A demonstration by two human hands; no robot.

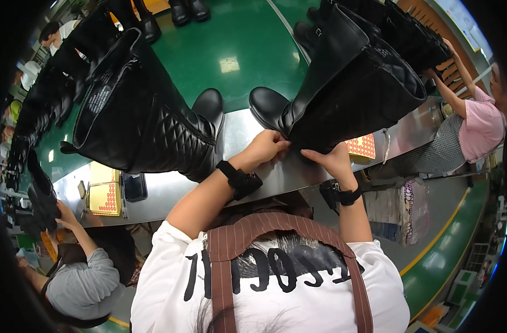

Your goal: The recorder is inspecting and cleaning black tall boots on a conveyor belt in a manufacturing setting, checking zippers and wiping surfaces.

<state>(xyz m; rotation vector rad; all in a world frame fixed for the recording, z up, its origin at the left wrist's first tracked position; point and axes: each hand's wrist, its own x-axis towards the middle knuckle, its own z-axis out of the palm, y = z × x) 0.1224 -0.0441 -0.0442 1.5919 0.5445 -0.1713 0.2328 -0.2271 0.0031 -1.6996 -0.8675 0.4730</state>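
"Any containers there?"

"A shallow dark tray (135, 187), by the look of it, on the metal bench (237, 130) beside a stack of yellow cards with red dots (105, 191). What it holds is too small to tell."

"And the boots?"

"Both gape at the top. The quilted black boot on the left (159, 122) shows a printed patch on its lining; the buckled black boot on the right (342, 105) has one just inside its mouth too. Deeper down, both are too dark to read."

"Where is the buckled one, against the fingers?"

"On the bench in front of the person, toe pointing away and to the left, shaft leaning right. Both hands are low on it, around the ankle and heel."

"Left hand?"

"The left hand (267, 149) has its fingers curled, thumb and forefinger brought together at the boot's lower edge. I cannot tell whether anything is pinched between them."

"Right?"

"The right hand (332, 161) points its thumb toward the heel. Its other fingers are largely hidden, so I cannot tell if they grip. More dotted yellow cards (362, 146) lie just beside it."
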